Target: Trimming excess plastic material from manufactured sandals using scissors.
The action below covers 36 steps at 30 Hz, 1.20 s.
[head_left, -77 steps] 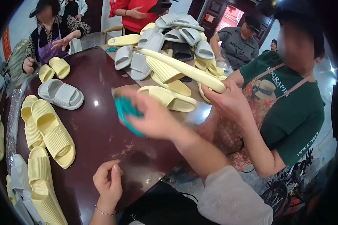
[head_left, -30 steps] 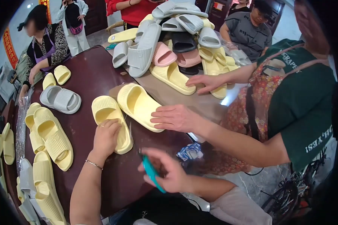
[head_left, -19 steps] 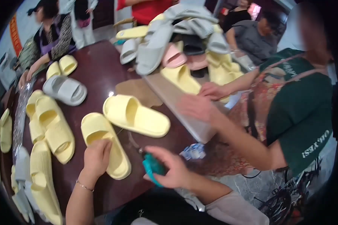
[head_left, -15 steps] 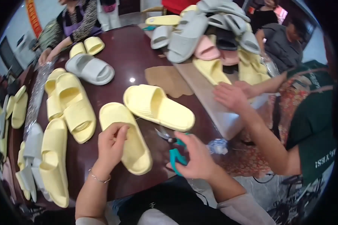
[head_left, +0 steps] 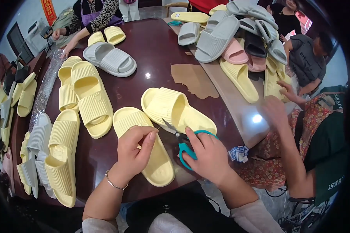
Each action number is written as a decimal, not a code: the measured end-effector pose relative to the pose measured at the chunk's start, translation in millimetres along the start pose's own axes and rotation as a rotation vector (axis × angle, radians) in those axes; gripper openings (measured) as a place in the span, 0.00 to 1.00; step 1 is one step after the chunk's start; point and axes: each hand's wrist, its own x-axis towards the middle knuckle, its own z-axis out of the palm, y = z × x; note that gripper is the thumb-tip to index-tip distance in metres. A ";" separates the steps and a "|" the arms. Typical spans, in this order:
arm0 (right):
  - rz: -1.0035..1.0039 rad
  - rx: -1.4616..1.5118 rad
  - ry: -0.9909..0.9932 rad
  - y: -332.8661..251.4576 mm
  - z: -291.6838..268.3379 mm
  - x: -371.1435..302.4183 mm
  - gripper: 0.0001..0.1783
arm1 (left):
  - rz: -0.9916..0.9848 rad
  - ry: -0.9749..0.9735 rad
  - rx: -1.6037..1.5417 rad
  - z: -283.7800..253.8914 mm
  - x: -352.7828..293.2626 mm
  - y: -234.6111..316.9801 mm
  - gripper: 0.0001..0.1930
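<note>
My right hand [head_left: 210,157] grips a pair of scissors [head_left: 187,153] with teal handles, its dark blades parted and pointing up and left. Between the thumb and forefinger of my left hand [head_left: 138,149], a thin tan strand [head_left: 159,128] is pinched close to the blade tips. Under that hand lies a yellow slide slipper [head_left: 159,171], sole down, its strap partly covered by my fingers. A second yellow slipper [head_left: 179,110] sits just beyond, behind the scissors; its strap faces left. Whether the strand joins either slipper, I cannot tell.
More yellow slippers [head_left: 91,99] and a grey pair [head_left: 111,60] lie left on the dark red table [head_left: 144,46]. A mixed slipper pile [head_left: 237,35] stands far right. A co-worker's blurred arm [head_left: 284,136] reaches in from the right. Crumpled blue-white wrapping [head_left: 239,154] lies near the edge.
My left hand has moved right and the scissors' blades now sit beside its fingertips. The co-worker's hands at the right have drawn apart. The whole view has shifted slightly.
</note>
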 end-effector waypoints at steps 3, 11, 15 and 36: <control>0.019 -0.001 -0.027 -0.6 2.2 1.3 0.32 | -0.010 0.001 -0.011 -3.2 -0.9 0.1 0.05; 0.241 0.126 0.017 19.2 -0.4 -3.8 0.32 | -0.203 0.396 -0.441 -35.0 -8.2 28.1 0.04; 0.251 0.084 0.080 35.2 1.2 -2.5 0.30 | 0.022 0.398 -0.623 -102.3 -55.3 56.2 0.04; 0.159 1.099 -0.208 -61.4 24.1 -11.4 0.39 | -0.403 0.123 -0.208 -54.4 -123.2 41.4 0.07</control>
